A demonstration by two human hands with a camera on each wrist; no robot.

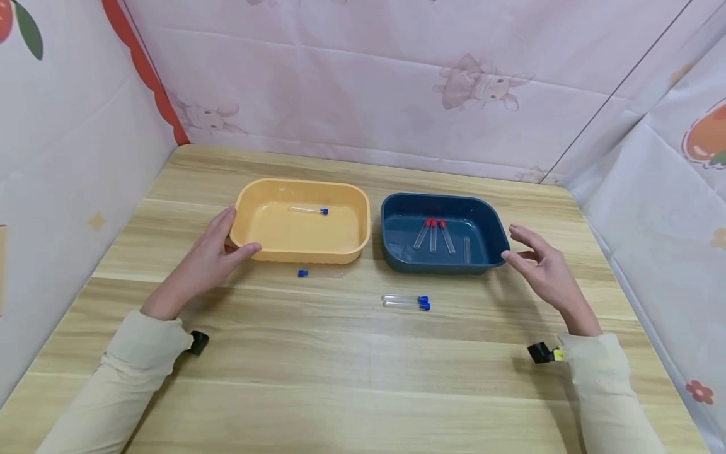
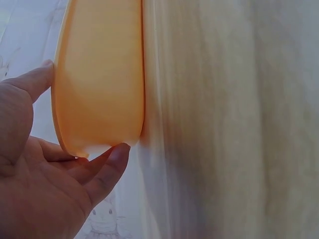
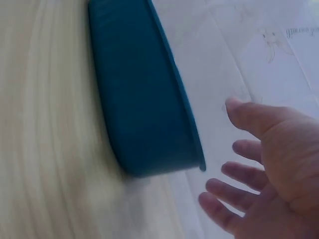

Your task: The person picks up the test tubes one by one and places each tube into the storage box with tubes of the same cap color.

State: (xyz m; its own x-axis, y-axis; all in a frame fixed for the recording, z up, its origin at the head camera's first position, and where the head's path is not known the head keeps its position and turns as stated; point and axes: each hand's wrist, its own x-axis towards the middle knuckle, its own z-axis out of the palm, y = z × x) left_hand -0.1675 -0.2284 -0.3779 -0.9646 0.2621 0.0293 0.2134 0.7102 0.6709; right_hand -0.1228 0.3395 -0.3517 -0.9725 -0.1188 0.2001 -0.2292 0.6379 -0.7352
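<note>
The yellow tub [image 1: 272,230] is shallow, smooth and round-cornered, with one blue-capped tube [image 1: 308,210] lying inside; the deep blue tub [image 1: 442,267], similar in shape, holds red-capped tubes [image 1: 433,237]. Your left hand [image 1: 205,260] grips the yellow tub's left end, thumb at the rim. Your right hand [image 1: 546,275], fingers loosely spread, is just beside the blue tub's right end. Upside-down lettering [image 3: 302,32] on the cloth [image 3: 249,45] is too small to read surely.
</note>
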